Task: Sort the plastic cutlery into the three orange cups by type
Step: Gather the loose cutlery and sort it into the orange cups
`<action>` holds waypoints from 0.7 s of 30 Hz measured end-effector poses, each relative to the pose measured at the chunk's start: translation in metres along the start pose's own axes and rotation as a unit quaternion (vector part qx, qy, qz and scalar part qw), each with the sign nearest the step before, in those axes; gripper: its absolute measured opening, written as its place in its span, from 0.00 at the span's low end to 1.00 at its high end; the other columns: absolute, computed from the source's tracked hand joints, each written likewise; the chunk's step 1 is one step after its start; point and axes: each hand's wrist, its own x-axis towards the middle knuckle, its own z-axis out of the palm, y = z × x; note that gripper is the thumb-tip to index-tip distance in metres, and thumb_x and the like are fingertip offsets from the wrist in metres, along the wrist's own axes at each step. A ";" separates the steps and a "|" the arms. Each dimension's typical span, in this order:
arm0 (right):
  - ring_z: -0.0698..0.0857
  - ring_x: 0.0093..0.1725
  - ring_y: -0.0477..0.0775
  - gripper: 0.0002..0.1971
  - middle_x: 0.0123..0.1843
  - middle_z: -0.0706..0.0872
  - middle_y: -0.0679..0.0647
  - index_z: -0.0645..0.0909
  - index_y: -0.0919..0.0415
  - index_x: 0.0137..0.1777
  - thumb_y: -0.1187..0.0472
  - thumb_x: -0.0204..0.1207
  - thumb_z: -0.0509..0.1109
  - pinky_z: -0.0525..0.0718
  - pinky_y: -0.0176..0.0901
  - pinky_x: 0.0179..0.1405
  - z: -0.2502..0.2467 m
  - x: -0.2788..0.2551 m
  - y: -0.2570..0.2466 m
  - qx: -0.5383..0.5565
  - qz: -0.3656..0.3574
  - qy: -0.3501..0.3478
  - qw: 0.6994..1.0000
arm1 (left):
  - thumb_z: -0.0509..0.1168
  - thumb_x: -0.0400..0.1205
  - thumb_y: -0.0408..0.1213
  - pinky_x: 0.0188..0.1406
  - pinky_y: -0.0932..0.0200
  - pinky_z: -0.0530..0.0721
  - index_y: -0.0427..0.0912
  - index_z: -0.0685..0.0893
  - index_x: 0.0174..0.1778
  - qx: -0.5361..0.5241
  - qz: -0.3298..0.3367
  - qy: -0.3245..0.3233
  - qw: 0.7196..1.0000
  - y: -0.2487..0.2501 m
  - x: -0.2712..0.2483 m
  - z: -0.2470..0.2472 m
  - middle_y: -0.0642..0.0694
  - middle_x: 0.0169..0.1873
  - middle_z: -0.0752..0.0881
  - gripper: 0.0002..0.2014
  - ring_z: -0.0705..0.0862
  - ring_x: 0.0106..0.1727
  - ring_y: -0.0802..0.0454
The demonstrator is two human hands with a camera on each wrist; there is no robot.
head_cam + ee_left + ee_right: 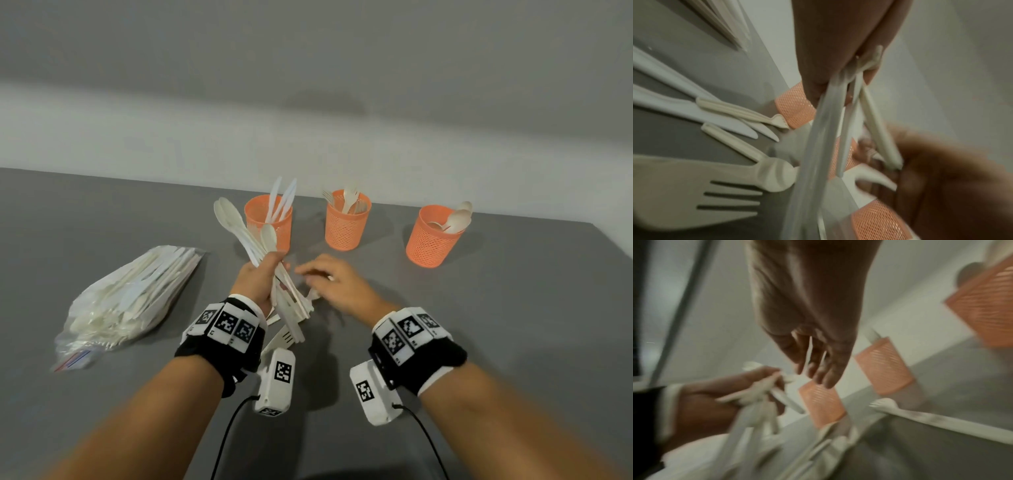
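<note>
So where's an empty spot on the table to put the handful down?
Bare table lies right of the right hand, below the spoon cup. It's crowded around the left hand: bag, loose cutlery.

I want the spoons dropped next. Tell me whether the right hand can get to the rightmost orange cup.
Probably yes. The right hand hovers open beside the bundle, and bare grey table lies between it and the rightmost orange mesh cup, whose top is open.

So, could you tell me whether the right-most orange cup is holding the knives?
No, the right-most orange cup holds spoons.
</note>
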 end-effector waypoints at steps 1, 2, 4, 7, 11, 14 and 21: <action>0.81 0.56 0.57 0.13 0.56 0.81 0.60 0.82 0.68 0.59 0.71 0.77 0.63 0.78 0.35 0.58 -0.006 0.004 0.012 -0.025 0.048 0.038 0.998 | 0.66 0.77 0.38 0.35 0.53 0.80 0.37 0.79 0.33 0.005 -0.003 -0.001 1.000 0.002 0.001 -0.003 0.47 0.22 0.80 0.10 0.77 0.25 0.48; 0.81 0.59 0.61 0.12 0.59 0.80 0.64 0.82 0.68 0.57 0.69 0.77 0.63 0.78 0.44 0.62 -0.011 0.005 0.025 -0.088 0.107 0.062 0.988 | 0.66 0.77 0.38 0.34 0.54 0.78 0.39 0.78 0.31 0.013 -0.005 -0.009 1.000 0.004 0.001 -0.004 0.48 0.21 0.79 0.11 0.75 0.25 0.50; 0.80 0.62 0.65 0.12 0.62 0.79 0.64 0.80 0.68 0.58 0.64 0.76 0.66 0.77 0.49 0.61 -0.017 0.002 0.047 -0.254 0.213 0.026 0.943 | 0.64 0.79 0.37 0.32 0.56 0.77 0.40 0.75 0.29 0.011 -0.010 -0.037 0.999 0.006 0.000 -0.005 0.48 0.22 0.77 0.12 0.74 0.27 0.50; 0.83 0.59 0.64 0.11 0.59 0.85 0.64 0.81 0.67 0.57 0.63 0.77 0.65 0.80 0.47 0.52 -0.014 -0.003 0.059 -0.358 0.259 -0.042 0.896 | 0.63 0.80 0.34 0.31 0.58 0.84 0.39 0.74 0.29 -0.027 -0.020 -0.097 0.995 0.007 -0.002 -0.005 0.44 0.24 0.76 0.13 0.77 0.28 0.48; 0.84 0.52 0.63 0.14 0.52 0.86 0.64 0.80 0.71 0.57 0.61 0.77 0.65 0.76 0.44 0.44 -0.015 -0.002 0.068 -0.282 0.313 -0.029 0.906 | 0.64 0.80 0.34 0.33 0.61 0.85 0.39 0.77 0.34 -0.049 -0.012 -0.137 0.989 0.008 -0.004 -0.004 0.47 0.25 0.77 0.09 0.79 0.24 0.56; 0.85 0.52 0.64 0.14 0.55 0.87 0.65 0.81 0.70 0.56 0.62 0.76 0.65 0.76 0.41 0.37 -0.017 -0.008 0.070 -0.254 0.336 -0.045 0.906 | 0.64 0.81 0.36 0.27 0.63 0.83 0.40 0.77 0.34 -0.045 -0.032 -0.146 0.988 0.010 -0.002 -0.004 0.47 0.26 0.76 0.09 0.78 0.23 0.56; 0.74 0.34 0.51 0.09 0.30 0.76 0.51 0.76 0.63 0.37 0.62 0.79 0.65 0.71 0.39 0.35 -0.017 0.005 0.020 -0.042 0.111 0.114 0.986 | 0.61 0.83 0.34 0.33 0.60 0.88 0.33 0.78 0.55 -0.102 -0.047 -0.175 0.978 0.012 0.004 0.003 0.42 0.41 0.87 0.10 0.89 0.36 0.53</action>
